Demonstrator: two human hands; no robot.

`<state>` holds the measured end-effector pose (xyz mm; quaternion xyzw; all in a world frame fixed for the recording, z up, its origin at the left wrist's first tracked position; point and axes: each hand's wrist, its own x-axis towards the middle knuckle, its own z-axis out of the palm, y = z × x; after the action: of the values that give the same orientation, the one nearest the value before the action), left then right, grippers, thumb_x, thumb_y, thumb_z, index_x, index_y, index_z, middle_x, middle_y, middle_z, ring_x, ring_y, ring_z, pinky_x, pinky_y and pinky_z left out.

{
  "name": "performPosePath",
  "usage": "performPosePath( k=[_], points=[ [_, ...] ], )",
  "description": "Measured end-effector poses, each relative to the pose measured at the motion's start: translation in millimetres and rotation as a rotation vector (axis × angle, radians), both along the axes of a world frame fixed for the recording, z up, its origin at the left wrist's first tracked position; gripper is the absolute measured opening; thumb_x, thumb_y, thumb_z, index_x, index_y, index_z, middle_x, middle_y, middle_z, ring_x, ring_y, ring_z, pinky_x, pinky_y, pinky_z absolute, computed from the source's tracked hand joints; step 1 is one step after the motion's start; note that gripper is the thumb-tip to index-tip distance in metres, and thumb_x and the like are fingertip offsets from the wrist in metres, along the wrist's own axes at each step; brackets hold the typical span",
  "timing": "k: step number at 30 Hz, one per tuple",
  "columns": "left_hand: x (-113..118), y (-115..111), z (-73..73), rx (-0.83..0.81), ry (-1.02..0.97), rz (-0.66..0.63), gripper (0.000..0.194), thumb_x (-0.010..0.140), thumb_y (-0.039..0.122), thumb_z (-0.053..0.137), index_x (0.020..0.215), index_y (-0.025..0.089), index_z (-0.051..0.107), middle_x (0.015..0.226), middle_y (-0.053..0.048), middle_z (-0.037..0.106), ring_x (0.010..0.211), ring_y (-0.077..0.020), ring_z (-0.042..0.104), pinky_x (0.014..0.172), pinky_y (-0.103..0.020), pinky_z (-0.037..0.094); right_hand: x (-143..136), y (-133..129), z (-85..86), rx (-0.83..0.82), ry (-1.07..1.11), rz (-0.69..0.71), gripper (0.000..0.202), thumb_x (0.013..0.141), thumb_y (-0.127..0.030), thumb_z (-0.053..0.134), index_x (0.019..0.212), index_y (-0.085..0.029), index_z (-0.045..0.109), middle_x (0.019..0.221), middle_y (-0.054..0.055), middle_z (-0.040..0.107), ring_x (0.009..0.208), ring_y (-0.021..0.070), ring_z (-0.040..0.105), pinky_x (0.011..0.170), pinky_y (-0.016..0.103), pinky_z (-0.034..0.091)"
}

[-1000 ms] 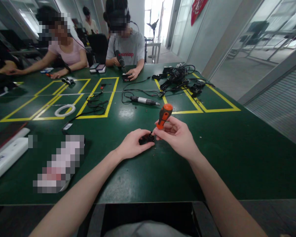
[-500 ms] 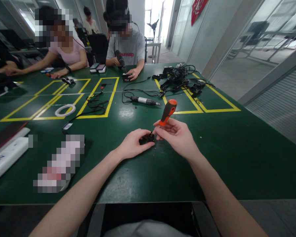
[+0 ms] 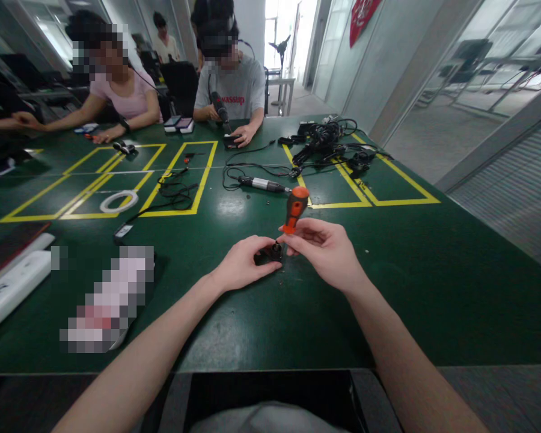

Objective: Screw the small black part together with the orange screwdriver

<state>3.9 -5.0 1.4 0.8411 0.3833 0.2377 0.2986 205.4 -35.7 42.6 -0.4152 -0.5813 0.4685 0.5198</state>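
Between the thumb and fingers of my left hand (image 3: 247, 261) is a small black part (image 3: 276, 251), held down at the table; its exact kind is too small to make out. My right hand (image 3: 327, 246) pinches an orange and dark grey screwdriver (image 3: 296, 209) low on its handle. The screwdriver stands nearly upright, handle up, with its shaft partly hidden by my fingers. Its tip points down at the black part, and I cannot tell whether it touches. A few tiny bits lie on the green table (image 3: 297, 325) just below the part.
Ahead lies a black and silver electric screwdriver (image 3: 264, 184) with its cable. Tangled black cables (image 3: 324, 144) sit at the back right. To the left are a white tape ring (image 3: 119, 202), a blurred-out phone-like object (image 3: 112, 294) and a power strip (image 3: 15, 288). Co-workers sit across the table.
The screwdriver has swung from leaning right to nearly upright, its handle top moving left and slightly down. My left hand and the black part stay in place.
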Motion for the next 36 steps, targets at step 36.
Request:
performPosePath(
  k=[36],
  points=[
    [-0.2, 0.5, -2.1, 0.001, -0.009, 0.003, 0.031, 0.089, 0.035, 0.078, 0.114, 0.018, 0.072, 0.103, -0.006, 0.076, 0.089, -0.0203, 0.068, 0.083, -0.033, 0.055, -0.9, 0.8, -0.6, 0.010, 0.028, -0.061, 0.031, 0.068, -0.043, 0.095, 0.079, -0.019, 0.078, 0.071, 0.002, 0.075, 0.061, 0.0159, 0.069, 0.062, 0.030, 0.060]
  ],
)
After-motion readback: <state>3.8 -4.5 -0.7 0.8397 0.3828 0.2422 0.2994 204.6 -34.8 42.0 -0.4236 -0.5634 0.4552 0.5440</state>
